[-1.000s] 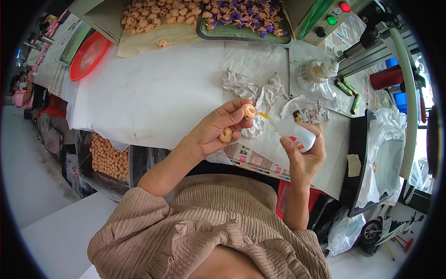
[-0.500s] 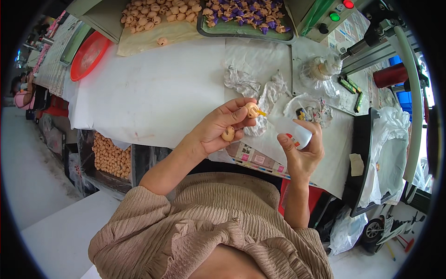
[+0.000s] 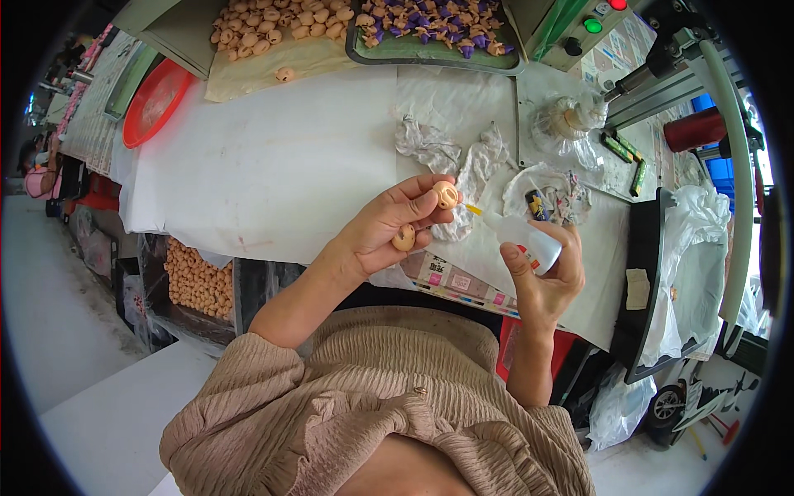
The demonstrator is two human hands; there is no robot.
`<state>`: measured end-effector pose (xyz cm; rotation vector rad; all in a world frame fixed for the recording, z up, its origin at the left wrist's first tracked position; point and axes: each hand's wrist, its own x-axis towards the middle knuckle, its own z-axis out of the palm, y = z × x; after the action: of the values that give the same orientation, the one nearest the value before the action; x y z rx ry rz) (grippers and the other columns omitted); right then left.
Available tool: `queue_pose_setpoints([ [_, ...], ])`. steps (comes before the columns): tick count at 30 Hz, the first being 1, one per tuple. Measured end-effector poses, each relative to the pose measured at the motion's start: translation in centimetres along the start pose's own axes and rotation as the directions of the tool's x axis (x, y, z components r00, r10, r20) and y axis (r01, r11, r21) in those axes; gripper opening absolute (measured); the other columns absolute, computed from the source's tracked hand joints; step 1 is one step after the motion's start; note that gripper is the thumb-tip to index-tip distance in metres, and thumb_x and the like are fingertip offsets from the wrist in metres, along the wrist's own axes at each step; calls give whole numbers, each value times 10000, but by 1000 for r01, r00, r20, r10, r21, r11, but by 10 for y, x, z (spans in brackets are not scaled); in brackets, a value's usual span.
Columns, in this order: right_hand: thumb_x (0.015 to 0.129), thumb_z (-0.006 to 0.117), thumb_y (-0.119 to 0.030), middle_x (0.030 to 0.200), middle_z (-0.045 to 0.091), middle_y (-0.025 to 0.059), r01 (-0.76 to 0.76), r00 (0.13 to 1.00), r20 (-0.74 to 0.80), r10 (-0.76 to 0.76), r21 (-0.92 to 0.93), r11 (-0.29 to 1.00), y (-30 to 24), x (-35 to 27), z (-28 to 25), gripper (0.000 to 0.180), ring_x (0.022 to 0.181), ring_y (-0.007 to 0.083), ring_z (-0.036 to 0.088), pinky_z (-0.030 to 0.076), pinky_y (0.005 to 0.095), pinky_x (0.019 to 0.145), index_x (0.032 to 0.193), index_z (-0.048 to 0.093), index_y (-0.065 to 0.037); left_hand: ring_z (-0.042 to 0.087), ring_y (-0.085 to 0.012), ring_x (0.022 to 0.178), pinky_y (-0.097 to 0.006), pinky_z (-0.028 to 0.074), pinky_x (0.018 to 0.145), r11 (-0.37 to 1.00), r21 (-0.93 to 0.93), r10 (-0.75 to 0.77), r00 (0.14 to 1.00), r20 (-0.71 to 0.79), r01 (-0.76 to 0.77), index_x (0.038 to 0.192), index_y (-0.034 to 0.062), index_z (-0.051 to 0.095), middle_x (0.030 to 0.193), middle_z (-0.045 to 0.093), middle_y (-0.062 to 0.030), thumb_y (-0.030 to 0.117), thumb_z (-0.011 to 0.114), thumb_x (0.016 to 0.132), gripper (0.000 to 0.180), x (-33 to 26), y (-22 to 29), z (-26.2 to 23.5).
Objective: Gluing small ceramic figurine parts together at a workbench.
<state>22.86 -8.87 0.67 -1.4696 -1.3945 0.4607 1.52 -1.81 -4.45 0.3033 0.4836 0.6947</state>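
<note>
My left hand (image 3: 387,227) is raised over the front edge of the white table (image 3: 273,165) and pinches a small tan doll-head piece (image 3: 446,195) between thumb and fingertips. A second tan piece (image 3: 404,238) rests lower in the same palm. My right hand (image 3: 542,277) grips a small white glue bottle (image 3: 523,232), tilted left, with its yellow nozzle tip (image 3: 471,209) almost touching the pinched piece.
A tray of several tan pieces (image 3: 277,21) and a green tray of purple pieces (image 3: 430,29) stand at the back. A red dish (image 3: 153,99) lies at the left, crumpled plastic bags (image 3: 463,157) mid-table, a machine with buttons (image 3: 587,29) and a black tray (image 3: 653,289) at the right.
My right hand has tilted the glue bottle and brought its nozzle to the piece in my left fingers. The left hand has stayed nearly still.
</note>
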Motion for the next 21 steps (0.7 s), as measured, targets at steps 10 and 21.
queue_pose_setpoints([
  [10,687,849,-197,823,555,34,15,1000,-15,-14,28,1000,-2,2,2,358,737,136,524,415,263,653,917,652,-6,625,-93,973,-180,475,567,999,29,30,999,24,-31,1282,142,544,1168,611,-23,143,625,911,380,2,0,1],
  [21,679,850,-193,831,596,46,1,1000,6,-2,23,1000,-2,2,1,340,732,139,526,417,271,647,892,659,-10,622,-110,995,-163,442,544,1000,10,28,999,41,-29,1332,111,483,1267,556,-84,115,581,939,405,3,-2,-4],
])
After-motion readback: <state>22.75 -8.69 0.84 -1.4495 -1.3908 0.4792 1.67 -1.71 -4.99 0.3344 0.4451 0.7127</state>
